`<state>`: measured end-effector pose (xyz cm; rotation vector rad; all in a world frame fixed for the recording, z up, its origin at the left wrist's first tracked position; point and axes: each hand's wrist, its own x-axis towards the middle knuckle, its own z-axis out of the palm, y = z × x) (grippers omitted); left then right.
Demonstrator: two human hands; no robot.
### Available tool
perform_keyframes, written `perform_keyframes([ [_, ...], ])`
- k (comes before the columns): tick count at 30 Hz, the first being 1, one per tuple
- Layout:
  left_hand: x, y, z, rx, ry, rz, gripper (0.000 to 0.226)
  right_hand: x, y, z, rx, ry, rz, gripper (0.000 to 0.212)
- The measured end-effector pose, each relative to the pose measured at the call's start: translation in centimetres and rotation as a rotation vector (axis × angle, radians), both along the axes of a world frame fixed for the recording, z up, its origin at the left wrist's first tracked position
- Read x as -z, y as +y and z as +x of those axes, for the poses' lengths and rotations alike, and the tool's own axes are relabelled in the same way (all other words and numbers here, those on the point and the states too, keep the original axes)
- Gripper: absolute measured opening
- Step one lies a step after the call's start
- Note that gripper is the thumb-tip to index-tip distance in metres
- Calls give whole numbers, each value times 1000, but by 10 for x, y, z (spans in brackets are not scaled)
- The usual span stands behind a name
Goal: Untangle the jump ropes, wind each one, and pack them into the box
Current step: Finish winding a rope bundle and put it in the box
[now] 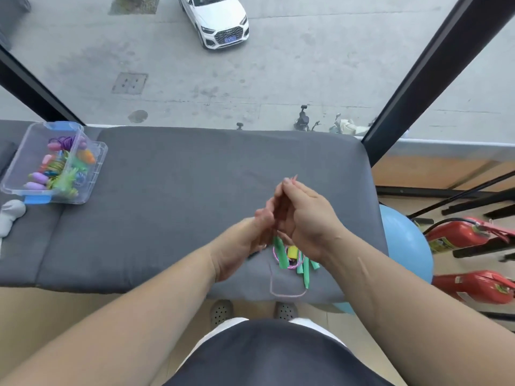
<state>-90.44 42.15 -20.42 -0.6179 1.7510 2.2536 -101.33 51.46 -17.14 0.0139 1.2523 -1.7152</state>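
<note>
The left hand and the right hand were raised close together over the gray bench, whether gripping anything I could not tell, with the tangled jump ropes lying below them, well apart from the box.

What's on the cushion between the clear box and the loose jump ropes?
Nothing; the head view shows only bare grey cushion between the clear box and the loose jump ropes.
</note>
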Motion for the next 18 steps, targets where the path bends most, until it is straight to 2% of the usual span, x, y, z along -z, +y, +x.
perform_keyframes([
  [2, 0, 7, 7, 41, 30, -150, 20, -2, -5, -7, 47, -9, 14, 32],
  [4, 0, 6, 10, 18, 25, -212, 26, -3, -7, -10, 40, 17, 42, 32],
  [6, 1, 2, 14, -8, 9, -191, 36, -4, -8, -10, 16, 62, 90, 31],
  [10, 3, -2, 18, -88, -48, -115, 27, 2, -6, -13, -135, 318, 296, 36],
  [13, -4, -1, 14, -273, -61, 42, 25, 13, 5, -13, -277, 311, 338, 50],
  [15, -15, -5, 8, -413, -34, 238, 26, 23, 17, -3, -436, 277, 236, 57],
  [18, -32, -19, -5, -536, -13, 399, 32, 43, 34, 25, -697, 360, 122, 44],
])
